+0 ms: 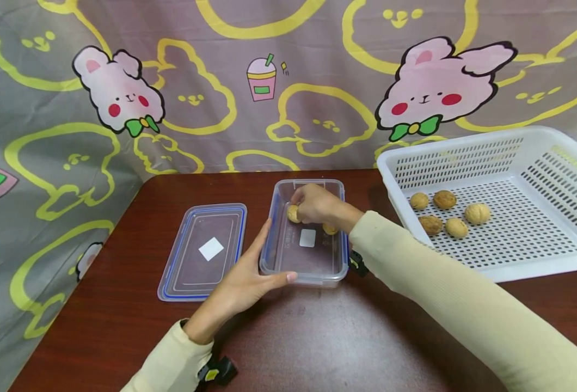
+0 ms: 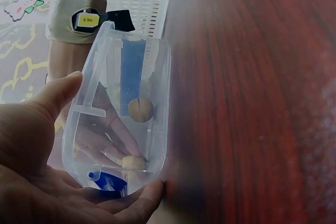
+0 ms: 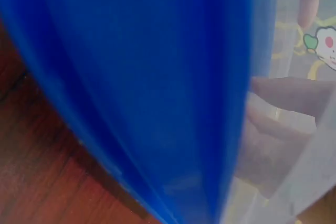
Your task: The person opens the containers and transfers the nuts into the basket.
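A clear plastic food container (image 1: pixel 288 267) with blue side clips stands on the table. My left hand (image 1: pixel 241 283) grips its near left corner, thumb at the front rim and fingers along the left side. Inside the container, my right hand (image 1: pixel 315 206) has its fingertips on a walnut (image 1: pixel 293 214) near the left wall. Another walnut (image 1: pixel 330 229) lies under the right wrist, partly hidden. Through the clear wall in the left wrist view, both walnuts show on the container floor. A blue clip (image 3: pixel 142 87) fills much of the right wrist view.
The container's lid (image 1: pixel 202 280), with a blue seal and a white label, lies flat to the left. At the right stands a white perforated basket (image 1: pixel 533 218) with several walnuts (image 1: pixel 456 228) at its left side. A patterned cloth (image 1: pixel 249 125) hangs behind the table (image 1: pixel 318 337).
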The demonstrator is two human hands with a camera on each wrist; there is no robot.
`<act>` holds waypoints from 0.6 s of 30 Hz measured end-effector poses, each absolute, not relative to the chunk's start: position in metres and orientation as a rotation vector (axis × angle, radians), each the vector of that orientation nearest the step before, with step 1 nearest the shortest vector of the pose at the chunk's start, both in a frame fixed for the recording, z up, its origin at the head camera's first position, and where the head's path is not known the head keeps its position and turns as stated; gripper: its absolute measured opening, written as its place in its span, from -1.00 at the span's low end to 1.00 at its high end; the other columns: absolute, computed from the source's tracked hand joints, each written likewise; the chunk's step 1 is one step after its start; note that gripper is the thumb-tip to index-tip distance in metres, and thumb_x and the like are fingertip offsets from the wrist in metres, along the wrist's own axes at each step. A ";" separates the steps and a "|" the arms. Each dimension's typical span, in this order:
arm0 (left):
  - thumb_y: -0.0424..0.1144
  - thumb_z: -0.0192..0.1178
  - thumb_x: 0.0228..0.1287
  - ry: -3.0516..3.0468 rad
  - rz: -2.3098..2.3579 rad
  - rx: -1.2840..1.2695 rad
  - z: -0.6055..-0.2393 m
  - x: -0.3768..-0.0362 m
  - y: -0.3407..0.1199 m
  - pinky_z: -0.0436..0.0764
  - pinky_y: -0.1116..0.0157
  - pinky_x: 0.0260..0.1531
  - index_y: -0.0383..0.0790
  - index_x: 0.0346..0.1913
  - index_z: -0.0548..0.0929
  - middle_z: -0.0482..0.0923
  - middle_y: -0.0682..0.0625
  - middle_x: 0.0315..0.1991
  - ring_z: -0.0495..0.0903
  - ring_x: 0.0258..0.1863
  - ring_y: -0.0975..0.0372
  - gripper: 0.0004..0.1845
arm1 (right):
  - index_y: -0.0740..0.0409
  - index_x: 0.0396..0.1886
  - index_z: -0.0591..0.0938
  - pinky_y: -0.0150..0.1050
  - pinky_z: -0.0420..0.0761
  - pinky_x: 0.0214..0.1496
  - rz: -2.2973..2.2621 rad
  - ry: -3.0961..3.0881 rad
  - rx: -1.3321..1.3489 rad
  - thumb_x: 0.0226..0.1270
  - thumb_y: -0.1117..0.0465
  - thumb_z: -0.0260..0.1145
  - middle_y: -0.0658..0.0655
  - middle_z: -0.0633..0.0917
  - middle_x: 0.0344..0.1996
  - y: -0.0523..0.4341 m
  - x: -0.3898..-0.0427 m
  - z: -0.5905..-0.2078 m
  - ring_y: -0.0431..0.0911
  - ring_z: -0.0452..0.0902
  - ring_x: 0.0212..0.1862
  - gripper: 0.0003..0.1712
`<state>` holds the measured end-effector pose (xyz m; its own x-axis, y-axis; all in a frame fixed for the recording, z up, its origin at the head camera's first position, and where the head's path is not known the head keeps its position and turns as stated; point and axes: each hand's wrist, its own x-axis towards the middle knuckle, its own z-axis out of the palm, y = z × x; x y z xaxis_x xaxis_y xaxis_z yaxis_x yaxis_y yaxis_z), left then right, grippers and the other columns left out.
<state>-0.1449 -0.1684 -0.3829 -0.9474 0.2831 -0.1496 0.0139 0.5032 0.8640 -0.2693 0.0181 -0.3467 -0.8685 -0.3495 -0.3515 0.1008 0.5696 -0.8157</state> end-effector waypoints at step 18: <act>0.03 0.51 0.24 2.514 1.361 0.189 -0.381 -0.145 -0.168 0.12 -0.22 0.58 0.13 0.73 -0.19 -0.11 -0.05 0.73 0.04 0.66 -0.05 0.24 | 0.45 0.35 0.50 -0.12 0.69 0.26 -1.499 2.072 -0.178 0.24 0.64 0.22 0.40 0.52 0.33 0.015 -0.268 -0.358 -0.04 0.56 0.01 -0.38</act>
<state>-0.1449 -0.1679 -0.3811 -0.9535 0.2434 -0.1779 -0.0158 0.5489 0.8358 -0.2675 0.0150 -0.3582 -0.8288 -0.4223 -0.3670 0.2166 0.3627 -0.9064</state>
